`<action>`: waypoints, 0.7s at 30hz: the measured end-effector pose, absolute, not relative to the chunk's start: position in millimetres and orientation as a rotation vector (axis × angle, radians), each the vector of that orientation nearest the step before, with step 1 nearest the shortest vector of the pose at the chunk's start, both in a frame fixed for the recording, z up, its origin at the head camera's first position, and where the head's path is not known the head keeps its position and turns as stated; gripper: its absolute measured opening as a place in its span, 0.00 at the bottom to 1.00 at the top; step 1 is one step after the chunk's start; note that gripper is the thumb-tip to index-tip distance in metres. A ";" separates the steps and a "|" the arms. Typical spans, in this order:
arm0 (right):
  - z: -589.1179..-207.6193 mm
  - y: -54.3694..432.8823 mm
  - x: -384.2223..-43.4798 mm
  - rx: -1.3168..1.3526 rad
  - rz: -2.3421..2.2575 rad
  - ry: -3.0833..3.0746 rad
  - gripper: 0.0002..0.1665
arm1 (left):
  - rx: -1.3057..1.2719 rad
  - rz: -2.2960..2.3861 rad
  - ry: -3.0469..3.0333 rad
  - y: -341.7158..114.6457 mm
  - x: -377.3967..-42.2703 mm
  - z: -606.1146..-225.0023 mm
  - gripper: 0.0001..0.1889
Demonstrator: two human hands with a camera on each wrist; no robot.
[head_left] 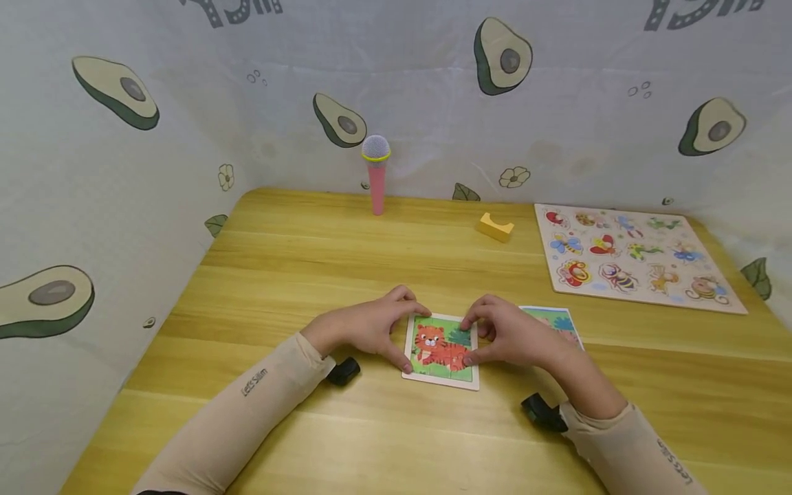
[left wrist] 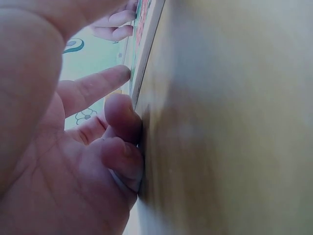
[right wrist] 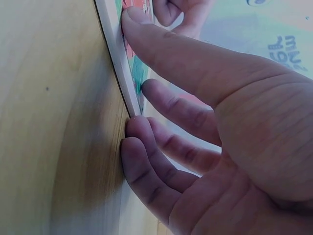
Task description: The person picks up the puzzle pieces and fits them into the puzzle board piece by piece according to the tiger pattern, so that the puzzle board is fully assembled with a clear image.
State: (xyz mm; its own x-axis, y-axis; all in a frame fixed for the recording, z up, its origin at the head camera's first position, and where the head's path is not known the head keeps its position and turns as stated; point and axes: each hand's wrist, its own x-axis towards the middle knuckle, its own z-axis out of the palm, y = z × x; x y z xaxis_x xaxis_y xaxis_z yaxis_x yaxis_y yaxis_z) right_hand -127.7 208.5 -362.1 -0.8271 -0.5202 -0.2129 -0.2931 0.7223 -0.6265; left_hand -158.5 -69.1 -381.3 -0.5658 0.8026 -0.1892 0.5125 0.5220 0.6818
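A small square jigsaw puzzle (head_left: 441,342) with an orange tiger on green lies flat on the table in a pale frame. My left hand (head_left: 377,326) touches its left side, the index fingertip at the upper corner and the thumb at the lower one. Its other fingertips rest on the table in the left wrist view. My right hand (head_left: 510,337) presses the right part of the picture with thumb and index finger. In the right wrist view its other fingertips sit at the frame's edge. A second picture card (head_left: 562,320) lies partly hidden behind my right hand.
A pegboard puzzle (head_left: 637,260) with insect pictures lies at the back right of the wooden table (head_left: 297,258). Near the back edge are a yellow notched block (head_left: 496,228) and a pink toy microphone (head_left: 377,175). An avocado-print cloth (head_left: 421,89) hangs behind.
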 end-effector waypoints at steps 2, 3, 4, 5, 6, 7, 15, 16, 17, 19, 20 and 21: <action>-361.6 208.5 -128.3 -0.630 -0.840 2.549 0.23 | 1.070 0.781 2.281 -69.2 -159.0 -381.2 0.47; -361.4 208.7 -128.5 -0.631 -0.839 2.551 0.23 | 1.070 0.781 2.283 -69.1 -159.3 -381.1 0.47; -361.3 208.8 -128.6 -0.629 -0.841 2.551 0.23 | 1.070 0.779 2.286 -69.1 -159.4 -381.0 0.47; -361.5 208.9 -128.6 -0.628 -0.846 2.547 0.23 | 1.068 0.774 2.286 -69.1 -159.2 -381.0 0.47; -361.9 208.8 -128.5 -0.627 -0.851 2.541 0.23 | 1.066 0.772 2.285 -69.4 -158.9 -381.0 0.47; -362.4 208.5 -128.3 -0.627 -0.855 2.537 0.23 | 1.063 0.774 2.282 -69.9 -158.5 -381.3 0.47; -362.4 207.8 -125.7 -0.636 -0.853 2.548 0.22 | 1.074 0.776 2.281 -69.9 -157.8 -383.8 0.47; -361.8 208.1 -125.5 -0.631 -0.853 2.550 0.22 | 1.078 0.775 2.283 -69.5 -158.0 -383.9 0.47; -361.5 208.3 -125.4 -0.627 -0.855 2.548 0.22 | 1.080 0.776 2.284 -69.0 -158.0 -383.8 0.48; -361.0 208.6 -125.2 -0.626 -0.856 2.543 0.22 | 1.082 0.774 2.285 -68.2 -157.5 -383.7 0.48; -360.8 208.9 -125.0 -0.628 -0.857 2.539 0.22 | 1.079 0.775 2.283 -67.9 -156.9 -383.3 0.48; -360.5 209.4 -124.8 -0.632 -0.857 2.536 0.22 | 1.075 0.780 2.280 -67.7 -156.2 -382.9 0.48</action>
